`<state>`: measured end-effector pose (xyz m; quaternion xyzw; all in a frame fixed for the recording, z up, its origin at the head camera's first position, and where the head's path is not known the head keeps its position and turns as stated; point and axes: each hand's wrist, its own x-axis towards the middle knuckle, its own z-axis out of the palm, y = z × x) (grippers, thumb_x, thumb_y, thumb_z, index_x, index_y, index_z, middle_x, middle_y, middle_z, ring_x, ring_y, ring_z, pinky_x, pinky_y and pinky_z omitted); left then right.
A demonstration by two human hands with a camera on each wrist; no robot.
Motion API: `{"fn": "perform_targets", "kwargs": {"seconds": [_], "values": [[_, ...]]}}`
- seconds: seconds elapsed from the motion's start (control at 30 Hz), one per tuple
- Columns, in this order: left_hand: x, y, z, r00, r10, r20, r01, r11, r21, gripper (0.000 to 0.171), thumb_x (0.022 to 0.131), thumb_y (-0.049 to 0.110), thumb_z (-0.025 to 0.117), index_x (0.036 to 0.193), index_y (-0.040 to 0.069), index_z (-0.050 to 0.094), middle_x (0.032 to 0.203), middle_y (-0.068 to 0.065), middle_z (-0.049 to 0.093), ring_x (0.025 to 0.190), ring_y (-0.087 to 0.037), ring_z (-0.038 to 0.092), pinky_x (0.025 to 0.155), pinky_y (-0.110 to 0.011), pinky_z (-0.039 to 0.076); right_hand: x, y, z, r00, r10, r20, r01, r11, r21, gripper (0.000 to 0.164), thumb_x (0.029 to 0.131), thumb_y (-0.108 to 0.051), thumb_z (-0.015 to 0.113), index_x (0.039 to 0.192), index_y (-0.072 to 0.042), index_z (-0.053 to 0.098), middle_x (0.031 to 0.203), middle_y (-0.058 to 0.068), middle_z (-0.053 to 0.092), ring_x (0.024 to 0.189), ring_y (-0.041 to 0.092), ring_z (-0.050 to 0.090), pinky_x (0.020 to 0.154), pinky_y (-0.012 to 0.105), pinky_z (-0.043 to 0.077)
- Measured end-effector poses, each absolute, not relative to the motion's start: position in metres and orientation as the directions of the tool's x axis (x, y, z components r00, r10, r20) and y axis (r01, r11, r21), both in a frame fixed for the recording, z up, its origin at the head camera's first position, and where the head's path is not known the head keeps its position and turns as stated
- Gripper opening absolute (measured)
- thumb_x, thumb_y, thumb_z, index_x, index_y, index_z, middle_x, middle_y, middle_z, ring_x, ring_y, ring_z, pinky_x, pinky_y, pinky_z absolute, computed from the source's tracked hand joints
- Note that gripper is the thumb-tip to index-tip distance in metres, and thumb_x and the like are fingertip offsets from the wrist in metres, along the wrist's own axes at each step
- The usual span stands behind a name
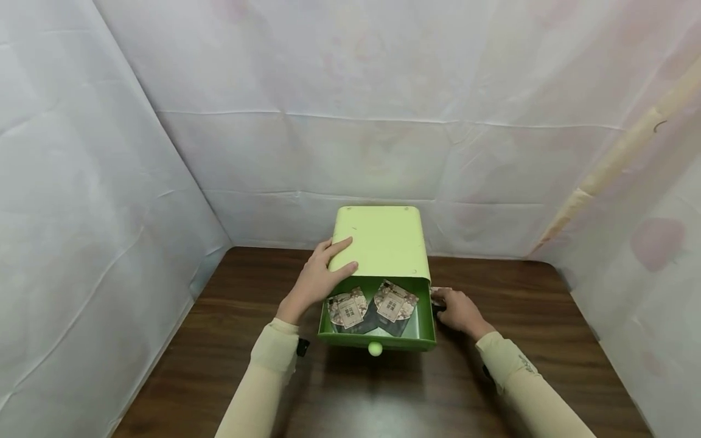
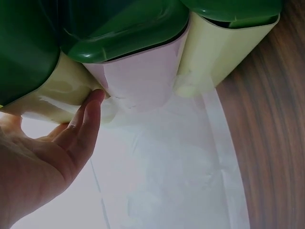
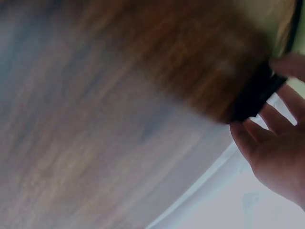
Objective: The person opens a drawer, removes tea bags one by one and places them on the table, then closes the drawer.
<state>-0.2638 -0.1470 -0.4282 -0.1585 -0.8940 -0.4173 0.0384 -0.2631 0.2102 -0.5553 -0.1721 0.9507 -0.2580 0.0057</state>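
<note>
A pale green cabinet (image 1: 380,240) stands on the table with its green drawer (image 1: 378,342) pulled out. Inside the drawer lie two flat dark packets with flowered labels, a left packet (image 1: 347,310) and a right packet (image 1: 393,307). My left hand (image 1: 317,280) rests over the cabinet's left edge; in the left wrist view its fingers (image 2: 88,121) touch the outer wall. To the right of the drawer, my right hand (image 1: 459,311) pinches a similar dark packet (image 3: 255,93) between thumb and fingertips. A patterned part of that packet shows beyond the fingers in the head view.
In the left wrist view, a pink drawer unit (image 2: 140,78) and another pale green unit (image 2: 226,52) adjoin the touched one, with green drawers protruding. The brown wooden table (image 1: 219,365) is enclosed by white cloth walls (image 1: 306,152) behind and at both sides.
</note>
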Motion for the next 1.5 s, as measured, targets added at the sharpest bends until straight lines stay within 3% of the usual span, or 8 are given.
{"fn": "perform_targets", "kwargs": {"seconds": [0.17, 0.3, 0.7, 0.8, 0.9, 1.0, 1.2, 1.5], "values": [[-0.26, -0.151, -0.427, -0.947, 0.252, 0.2, 0.315, 0.598, 0.737, 0.064, 0.084, 0.073, 0.054, 0.143, 0.053, 0.037, 0.154, -0.002, 0.024, 0.132, -0.031, 0.036, 0.094, -0.058, 0.039, -0.263, 0.209, -0.554, -0.912, -0.411, -0.004, -0.353, 0.79, -0.502, 0.053, 0.082, 0.001, 0.067, 0.133, 0.004, 0.055, 0.139, 0.03, 0.045, 0.131, 0.051, 0.033, 0.096, 0.057, 0.04], [-0.257, -0.153, -0.426, -0.95, 0.247, 0.193, 0.307, 0.607, 0.733, 0.064, 0.084, 0.073, 0.054, 0.143, 0.053, 0.037, 0.154, -0.002, 0.024, 0.132, -0.031, 0.036, 0.094, -0.058, 0.039, -0.261, 0.205, -0.557, -0.903, -0.43, 0.011, -0.378, 0.78, -0.499, 0.052, 0.084, -0.002, 0.067, 0.133, 0.006, 0.054, 0.142, 0.034, 0.038, 0.134, 0.055, 0.025, 0.102, 0.061, 0.031], [-0.256, -0.146, -0.425, -0.943, 0.271, 0.193, 0.322, 0.597, 0.735, 0.064, 0.085, 0.072, 0.054, 0.143, 0.052, 0.037, 0.152, -0.004, 0.026, 0.129, -0.033, 0.04, 0.093, -0.058, 0.04, -0.254, 0.208, -0.556, -0.943, -0.324, 0.075, -0.32, 0.818, -0.477, 0.051, 0.08, 0.002, 0.069, 0.13, 0.003, 0.058, 0.142, 0.031, 0.041, 0.131, 0.053, 0.032, 0.094, 0.061, 0.04], [-0.258, -0.143, -0.426, -0.941, 0.278, 0.193, 0.327, 0.597, 0.733, 0.064, 0.085, 0.072, 0.054, 0.144, 0.053, 0.036, 0.152, -0.004, 0.026, 0.129, -0.033, 0.04, 0.093, -0.058, 0.04, -0.25, 0.212, -0.547, -0.951, -0.304, 0.057, -0.293, 0.827, -0.48, 0.048, 0.082, -0.001, 0.071, 0.128, 0.003, 0.059, 0.137, 0.03, 0.047, 0.124, 0.049, 0.044, 0.086, 0.057, 0.047], [-0.258, -0.142, -0.426, -0.938, 0.286, 0.196, 0.334, 0.594, 0.732, 0.065, 0.085, 0.072, 0.053, 0.144, 0.052, 0.036, 0.153, -0.006, 0.025, 0.129, -0.035, 0.039, 0.093, -0.059, 0.04, -0.244, 0.215, -0.531, -0.956, -0.292, 0.01, -0.258, 0.828, -0.497, 0.044, 0.084, -0.005, 0.072, 0.126, 0.002, 0.061, 0.125, 0.026, 0.059, 0.1, 0.041, 0.061, 0.072, 0.05, 0.05], [-0.258, -0.141, -0.426, -0.938, 0.282, 0.203, 0.336, 0.588, 0.736, 0.066, 0.084, 0.073, 0.054, 0.144, 0.051, 0.037, 0.153, -0.007, 0.025, 0.13, -0.037, 0.038, 0.093, -0.061, 0.039, -0.238, 0.219, -0.512, -0.954, -0.299, -0.018, -0.252, 0.833, -0.492, 0.042, 0.086, -0.008, 0.071, 0.126, 0.001, 0.061, 0.113, 0.02, 0.066, 0.085, 0.031, 0.065, 0.066, 0.045, 0.05], [-0.258, -0.142, -0.426, -0.94, 0.269, 0.21, 0.332, 0.582, 0.742, 0.065, 0.084, 0.073, 0.054, 0.144, 0.052, 0.038, 0.153, -0.008, 0.024, 0.131, -0.04, 0.037, 0.093, -0.063, 0.038, -0.224, 0.224, -0.469, -0.953, -0.302, 0.019, -0.272, 0.829, -0.488, 0.04, 0.09, -0.015, 0.069, 0.127, -0.001, 0.062, 0.118, 0.018, 0.065, 0.098, 0.033, 0.065, 0.075, 0.048, 0.053], [-0.259, -0.146, -0.428, -0.948, 0.236, 0.211, 0.313, 0.596, 0.74, 0.064, 0.084, 0.073, 0.054, 0.143, 0.055, 0.037, 0.154, -0.009, 0.023, 0.131, -0.043, 0.035, 0.092, -0.064, 0.038, -0.207, 0.211, -0.406, -0.939, -0.293, 0.181, -0.34, 0.871, -0.354, 0.036, 0.087, -0.017, 0.073, 0.122, -0.009, 0.066, 0.102, 0.008, 0.071, 0.074, 0.022, 0.066, 0.056, 0.039, 0.05]]}}
